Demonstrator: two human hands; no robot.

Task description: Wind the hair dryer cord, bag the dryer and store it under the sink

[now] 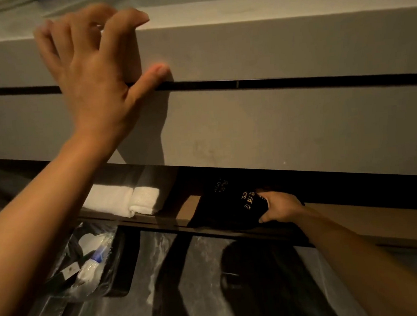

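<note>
Your left hand [93, 74] is raised against the front of the pale worktop [268, 42], fingers [124, 23] curled over its top edge and thumb spread along the dark groove [296, 81] that runs across the face. It grips nothing but that edge.

Your right hand [278, 207] reaches low under the slab, into the shadowed gap above the wooden shelf [354, 216]. It is clasped around the right end of the black bag [228, 205], thumb on the near side, the other fingers hidden behind the cloth. The bag carries gold lettering and lies on the shelf with its near side just at the shelf's front edge. The dryer itself cannot be seen; the bag hides whatever is inside.

To the left of the bag, a strip of bare shelf separates it from the folded white towels [129, 200], which sit close to the front lip. To the right of your hand the shelf runs on bare. The slab's underside hangs low over the bag, so the room above it is tight.

Below the shelf's front edge, at lower left, a bin lined with a black bag [93, 259] holds crumpled clear plastic and white scraps. It stands well apart from your right hand. The glossy floor [211, 281] under the shelf is open.
</note>
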